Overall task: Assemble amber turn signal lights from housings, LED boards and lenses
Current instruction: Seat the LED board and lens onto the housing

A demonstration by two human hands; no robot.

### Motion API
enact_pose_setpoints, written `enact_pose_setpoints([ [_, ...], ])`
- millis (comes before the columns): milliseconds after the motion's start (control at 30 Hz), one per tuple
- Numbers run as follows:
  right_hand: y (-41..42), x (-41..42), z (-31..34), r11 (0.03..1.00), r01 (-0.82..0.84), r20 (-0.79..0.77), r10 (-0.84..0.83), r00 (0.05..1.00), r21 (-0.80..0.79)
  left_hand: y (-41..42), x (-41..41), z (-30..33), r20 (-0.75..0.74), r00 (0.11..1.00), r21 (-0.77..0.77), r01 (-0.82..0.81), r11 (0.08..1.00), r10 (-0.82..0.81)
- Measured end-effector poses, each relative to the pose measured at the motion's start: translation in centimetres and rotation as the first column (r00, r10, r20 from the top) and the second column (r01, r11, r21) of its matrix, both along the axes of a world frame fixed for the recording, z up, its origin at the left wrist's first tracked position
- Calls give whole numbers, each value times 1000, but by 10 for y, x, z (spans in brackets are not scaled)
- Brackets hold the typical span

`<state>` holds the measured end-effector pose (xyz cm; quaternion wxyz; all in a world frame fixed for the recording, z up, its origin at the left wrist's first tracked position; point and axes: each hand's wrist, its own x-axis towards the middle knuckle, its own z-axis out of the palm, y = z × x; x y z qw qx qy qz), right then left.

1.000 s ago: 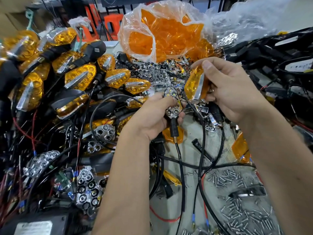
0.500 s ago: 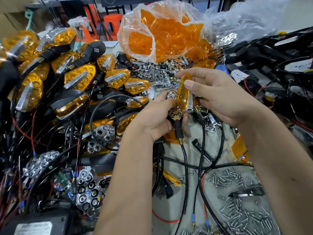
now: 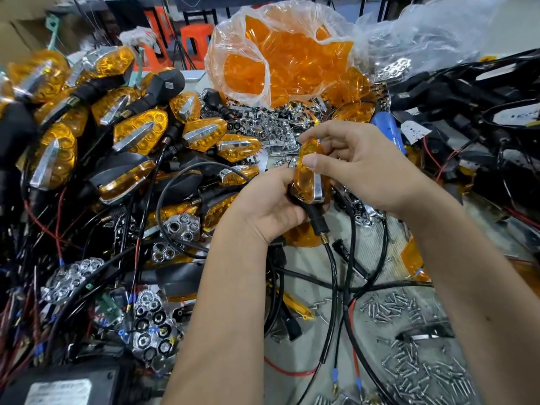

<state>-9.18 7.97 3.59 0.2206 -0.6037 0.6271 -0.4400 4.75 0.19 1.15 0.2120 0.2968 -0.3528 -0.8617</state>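
Both hands met at mid-bench, and the amber lens [image 3: 306, 178] sat right between them. The left hand [image 3: 268, 209] was curled round the black housing [image 3: 295, 197] from below, thumb up along its near side, gripping it firmly. The right hand [image 3: 359, 168] came over from the far side, thumb and forefinger pinching the lens at its upper end, holding it edge-on against the housing. A chrome strip [image 3: 318, 187] showed on the lens face turned toward the right palm. Whether the lens was fully seated could not be told.

Straight below the grip, the housing's black stem [image 3: 317, 219] ran down to a brass threaded tip [image 3: 323, 237], and a black cable [image 3: 333, 276] trailed on toward the person. Beyond the grip, a clear plastic bag of loose lenses [image 3: 280, 59] stood open. Out past the left hand lay a heap of finished signal lights [image 3: 140, 135]. Near the left forearm sat chrome reflector pieces [image 3: 182, 230]. Below the right forearm, loose screws [image 3: 409, 372] were scattered over the grey bench [image 3: 368, 249], and a blue tool handle [image 3: 387, 128] lay just beyond the right hand's knuckles
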Motion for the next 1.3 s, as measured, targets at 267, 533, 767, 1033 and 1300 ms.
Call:
enact_pose_setpoints([
  [267, 1, -1, 0, 999, -42, -48, 40, 998, -31, 1, 0, 1, 44, 998, 85, -57, 995, 53],
  [533, -3, -4, -9, 995, -63, -18, 62, 998, -78, 2, -2, -4, -3, 1000, 77, 9, 997, -8],
  [767, -5, 1, -9, 991, -46, -14, 45, 999, -128, 0, 2, -4, -87, 996, 90, 28, 996, -20],
  [1033, -6, 0, -11, 999, 2, -31, -3, 1000, -48, 0, 5, -4, -196, 980, 109, 51, 993, -29],
  [1300, -4, -11, -15, 997, -69, 159, 64, 985, 26, 3, 8, -1, -194, 974, -181, 82, 980, -117],
])
